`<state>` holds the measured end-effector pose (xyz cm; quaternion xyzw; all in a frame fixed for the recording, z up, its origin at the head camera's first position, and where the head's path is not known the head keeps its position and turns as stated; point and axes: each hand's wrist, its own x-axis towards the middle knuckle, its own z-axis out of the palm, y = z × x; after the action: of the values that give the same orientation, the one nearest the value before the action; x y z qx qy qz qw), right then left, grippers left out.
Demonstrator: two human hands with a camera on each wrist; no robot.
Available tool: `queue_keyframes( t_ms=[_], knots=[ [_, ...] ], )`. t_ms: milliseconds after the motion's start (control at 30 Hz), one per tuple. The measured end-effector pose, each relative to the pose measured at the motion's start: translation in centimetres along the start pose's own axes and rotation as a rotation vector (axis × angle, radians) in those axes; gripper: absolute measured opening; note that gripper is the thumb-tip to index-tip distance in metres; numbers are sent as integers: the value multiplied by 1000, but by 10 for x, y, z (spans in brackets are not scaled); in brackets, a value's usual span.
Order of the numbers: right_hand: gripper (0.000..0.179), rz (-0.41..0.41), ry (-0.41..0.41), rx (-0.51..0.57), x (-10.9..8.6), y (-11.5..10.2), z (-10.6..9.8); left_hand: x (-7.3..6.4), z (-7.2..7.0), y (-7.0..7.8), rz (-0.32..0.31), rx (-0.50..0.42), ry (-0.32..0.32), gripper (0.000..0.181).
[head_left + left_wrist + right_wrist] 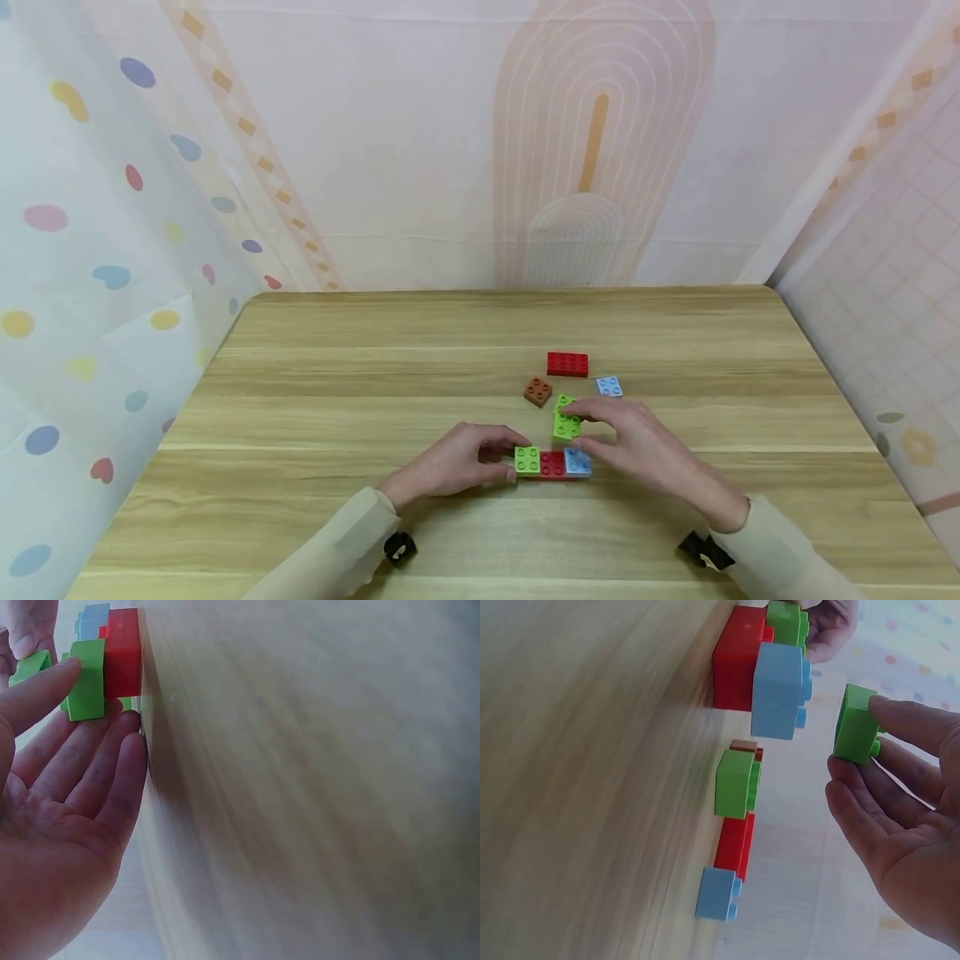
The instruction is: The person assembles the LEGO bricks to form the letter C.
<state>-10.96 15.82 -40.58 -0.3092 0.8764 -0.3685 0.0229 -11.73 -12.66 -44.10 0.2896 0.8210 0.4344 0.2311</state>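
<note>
A red brick [552, 465] lies on the table with a green brick [527, 460] on its left end and a light blue brick [577, 462] on its right end. Red studs show between them. My left hand [453, 461] holds the green end brick, thumb on one side and fingers on the other. Above and behind this build, my right hand [637, 437] pinches a second green brick [855, 724] between thumb and fingers. In the right wrist view that brick hangs clear of the others, its studs toward the palm.
Behind the build, a third green brick [735, 784] stands on the wooden table [337, 383], partly covered by the held one in the head view. Around it lie a brown brick [537, 392], a longer red brick [567, 364] and a small light blue brick [609, 386].
</note>
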Motion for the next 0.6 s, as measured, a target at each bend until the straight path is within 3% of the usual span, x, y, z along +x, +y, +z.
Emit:
queue_keyframes(
  t_ms=[600],
  knots=[
    [35,-70,-13,24,7,-7,12,2,0,1,16,1,1,37]
  ],
)
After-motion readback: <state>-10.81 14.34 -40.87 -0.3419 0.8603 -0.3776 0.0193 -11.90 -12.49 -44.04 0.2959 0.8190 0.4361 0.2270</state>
